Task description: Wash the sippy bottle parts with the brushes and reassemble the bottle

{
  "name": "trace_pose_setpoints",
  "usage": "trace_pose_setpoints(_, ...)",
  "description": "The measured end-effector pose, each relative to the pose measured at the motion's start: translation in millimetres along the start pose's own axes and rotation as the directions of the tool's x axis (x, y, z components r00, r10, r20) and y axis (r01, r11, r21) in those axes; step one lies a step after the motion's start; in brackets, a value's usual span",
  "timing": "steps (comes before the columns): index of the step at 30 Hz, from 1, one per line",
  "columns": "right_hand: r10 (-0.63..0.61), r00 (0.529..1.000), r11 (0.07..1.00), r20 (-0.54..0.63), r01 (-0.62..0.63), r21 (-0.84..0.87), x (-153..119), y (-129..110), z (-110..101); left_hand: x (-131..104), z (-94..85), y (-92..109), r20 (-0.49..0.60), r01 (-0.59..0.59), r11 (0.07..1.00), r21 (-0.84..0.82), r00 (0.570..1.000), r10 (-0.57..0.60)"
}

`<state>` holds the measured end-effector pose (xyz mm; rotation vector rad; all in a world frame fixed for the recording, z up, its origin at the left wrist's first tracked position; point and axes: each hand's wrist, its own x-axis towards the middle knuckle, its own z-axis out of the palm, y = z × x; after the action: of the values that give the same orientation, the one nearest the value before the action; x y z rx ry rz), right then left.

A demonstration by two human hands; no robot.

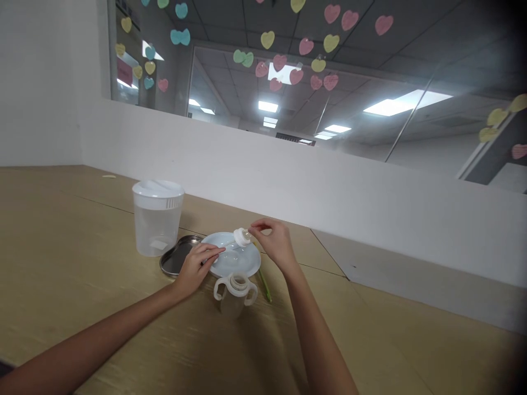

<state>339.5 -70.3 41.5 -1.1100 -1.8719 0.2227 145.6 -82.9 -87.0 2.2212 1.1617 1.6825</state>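
Tan counter [102, 263] runs along a white wall [255, 175]; heart notes [331, 43] dot the window [230, 88] above. Left fingers [209, 251] pinch a straw [230, 245], right fingers [265, 224] a nipple [246, 235].

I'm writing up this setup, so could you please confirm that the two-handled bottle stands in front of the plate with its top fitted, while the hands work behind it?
Not quite: the head view shows the two-handled bottle with an open mouth; the white top is held between the left hand and right hand. The bottle does stand in front of the plate, with the hands behind it.
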Motion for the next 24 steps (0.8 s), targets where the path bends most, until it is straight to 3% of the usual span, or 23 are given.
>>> trace_pose_setpoints(5,0.201,0.967,0.97,0.155,-0.175,-0.168,5.7,25.7,9.4,2.3,2.0,-6.5,0.15,0.047,0.994,0.101,0.987,-0.062)
trace_pose_setpoints(10,0.29,0.928,0.939,0.234,-0.229,-0.256,5.1,48.1,12.4,-1.5,5.3,-10.4,0.251,0.067,0.985,0.16,0.962,-0.106)
trace_pose_setpoints(18,0.359,0.913,0.902,0.196,-0.284,-0.326,5.3,69.6,10.7,-4.6,4.8,-15.7,0.293,0.017,0.976,0.216,0.953,-0.081)
trace_pose_setpoints(24,0.3,0.938,0.935,0.173,-0.253,-0.25,7.9,56.6,4.6,-4.3,2.9,-14.1,0.3,0.019,0.972,0.235,0.949,-0.091)
